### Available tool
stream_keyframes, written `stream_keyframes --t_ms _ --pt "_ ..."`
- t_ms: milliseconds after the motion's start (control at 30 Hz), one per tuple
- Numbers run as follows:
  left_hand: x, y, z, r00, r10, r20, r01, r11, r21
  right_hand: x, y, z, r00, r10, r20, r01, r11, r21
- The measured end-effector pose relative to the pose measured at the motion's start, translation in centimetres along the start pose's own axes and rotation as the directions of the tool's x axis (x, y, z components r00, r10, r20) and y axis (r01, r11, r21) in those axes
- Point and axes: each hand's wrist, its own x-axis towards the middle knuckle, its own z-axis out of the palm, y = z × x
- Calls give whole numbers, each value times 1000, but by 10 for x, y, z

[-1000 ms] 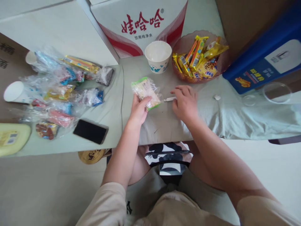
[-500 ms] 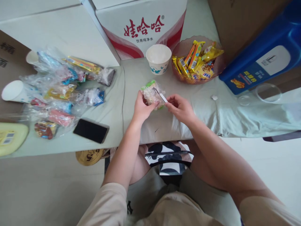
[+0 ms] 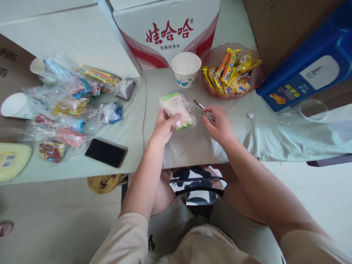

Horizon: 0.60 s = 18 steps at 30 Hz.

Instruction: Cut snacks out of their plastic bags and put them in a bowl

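Observation:
A clear plastic snack packet with green edges and pale contents is pinched in my left hand, thumb on top. My right hand grips a small utility knife with a white handle, its dark blade pointing up and left. The blade is just right of the packet and apart from it. Beyond the packet stands a white paper cup with a blue leaf pattern. Right of the cup, a pinkish clear bowl holds several yellow-wrapped snacks.
Wrapped snacks in clear bags spread over the left side, with a tipped paper cup and a black phone nearby. A large blue bottle and a clear plastic cup are at the right. A white carton stands behind.
My right hand has drawn the knife off the packet, back to the right. My left hand still holds the packet, now turned flatter and more in view.

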Motion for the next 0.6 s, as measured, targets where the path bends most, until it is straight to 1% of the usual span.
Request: stream_keyframes --t_ms 33,100,167,267,367,467,533,600 --pt "-2 -1 4 998 -37 49 37 999 -4 -2 -3 1 998 -50 37 49 998 35" --pt "-4 -1 10 986 -100 137 105 994 -26 -5 -8 5 985 -119 128 106 989 108" --pt "-5 0 12 972 -140 187 151 987 -47 -7 -11 8 974 -127 185 99 983 156" --pt "-6 2 11 970 -168 173 172 985 -7 -6 -13 10 983 -39 177 6 984 179" --pt "-7 2 9 979 -157 128 151 987 52 -2 -16 8 992 40 116 -60 982 179" --pt "-8 2 10 982 -147 119 139 988 74 0 -17 6 992 113 54 -121 975 188" --pt "-8 2 10 979 -155 130 145 986 86 1 -16 6 981 195 9 -191 952 238" --pt "-8 1 11 974 -165 154 152 984 93 2 -13 7 954 300 -10 -277 893 355"
